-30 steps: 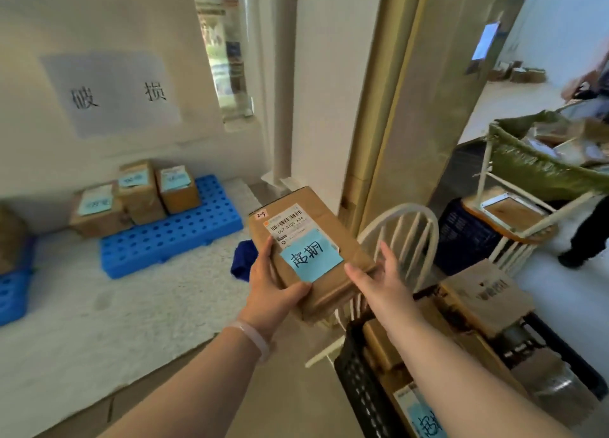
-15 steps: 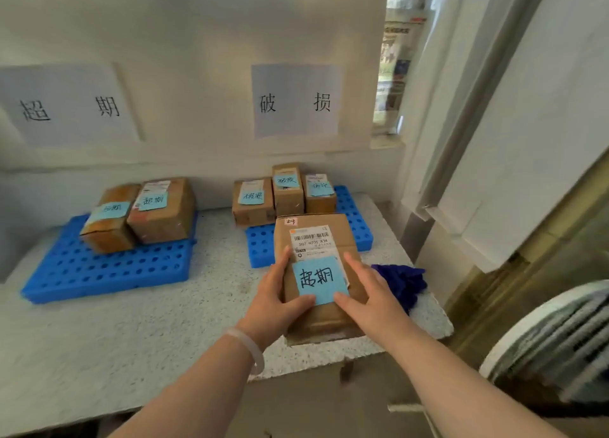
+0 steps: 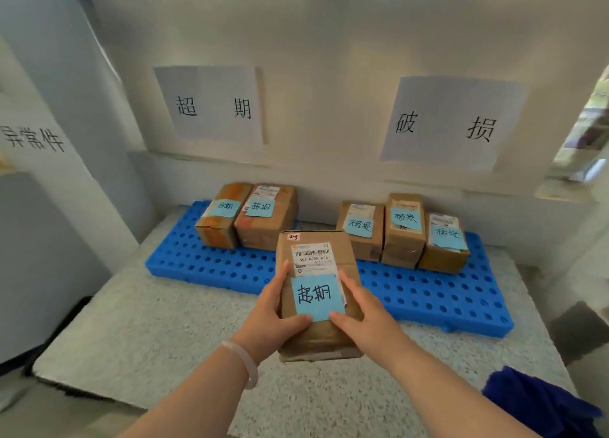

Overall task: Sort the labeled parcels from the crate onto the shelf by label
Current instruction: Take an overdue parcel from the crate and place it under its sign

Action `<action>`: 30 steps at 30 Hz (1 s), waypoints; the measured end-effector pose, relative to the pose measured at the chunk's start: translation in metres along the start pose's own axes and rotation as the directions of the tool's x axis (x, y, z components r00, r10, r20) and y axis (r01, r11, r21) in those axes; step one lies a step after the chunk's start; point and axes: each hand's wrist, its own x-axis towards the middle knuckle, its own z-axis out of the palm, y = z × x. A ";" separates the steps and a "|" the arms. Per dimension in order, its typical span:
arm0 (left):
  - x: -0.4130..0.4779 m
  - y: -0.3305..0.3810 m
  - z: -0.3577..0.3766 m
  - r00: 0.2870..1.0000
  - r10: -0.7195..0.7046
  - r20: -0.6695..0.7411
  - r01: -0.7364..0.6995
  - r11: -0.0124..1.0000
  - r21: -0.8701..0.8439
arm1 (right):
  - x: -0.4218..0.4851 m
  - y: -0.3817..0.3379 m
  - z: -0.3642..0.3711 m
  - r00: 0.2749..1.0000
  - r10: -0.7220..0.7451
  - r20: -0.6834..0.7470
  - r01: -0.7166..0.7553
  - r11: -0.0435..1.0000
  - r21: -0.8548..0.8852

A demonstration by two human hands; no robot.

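Observation:
A brown cardboard parcel (image 3: 316,246) with a barcode sticker and a blue note reading 超期 is held over the speckled shelf (image 3: 164,325). My left hand (image 3: 273,315) grips its left side, thumb on top. My right hand (image 3: 365,312) grips its right side. Two parcels with 超期 notes (image 3: 247,215) sit on the left blue pallet (image 3: 204,266), under the wall sign 超期 (image 3: 214,106). Three parcels with 破损 notes (image 3: 402,233) sit on the right blue pallet (image 3: 438,299), under the sign 破损 (image 3: 448,124).
A dark blue cloth (image 3: 540,404) lies at the shelf's front right corner. A grey wall panel with writing (image 3: 36,137) stands at the left. The shelf's front edge runs near my forearms. A window edge shows at far right.
My view has turned left from the crate and chair to face the shelf. Both hands carried the parcel forward over the shelf, toward the left pallet.

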 end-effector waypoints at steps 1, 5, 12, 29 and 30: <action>0.006 0.002 -0.009 0.999 -0.003 -0.038 0.004 1.000 0.014 | 0.014 -0.006 0.003 1.000 -0.015 0.021 0.015 1.000 -0.003; 0.025 0.007 -0.046 0.988 -0.002 -0.152 0.018 0.995 0.103 | 0.059 -0.030 0.020 0.993 -0.085 0.083 0.085 0.996 0.009; 0.053 -0.006 -0.112 0.990 -0.026 -0.141 0.040 0.995 0.092 | 0.102 -0.065 0.063 0.993 -0.099 0.072 0.100 0.995 -0.008; 0.130 -0.070 -0.367 0.997 0.079 -0.007 -0.077 0.982 0.175 | 0.217 -0.188 0.271 0.998 -0.012 -0.055 0.012 1.000 0.005; 0.132 -0.076 -0.379 0.996 0.089 -0.014 -0.085 0.979 0.184 | 0.221 -0.192 0.282 0.999 -0.010 -0.048 0.010 1.000 -0.007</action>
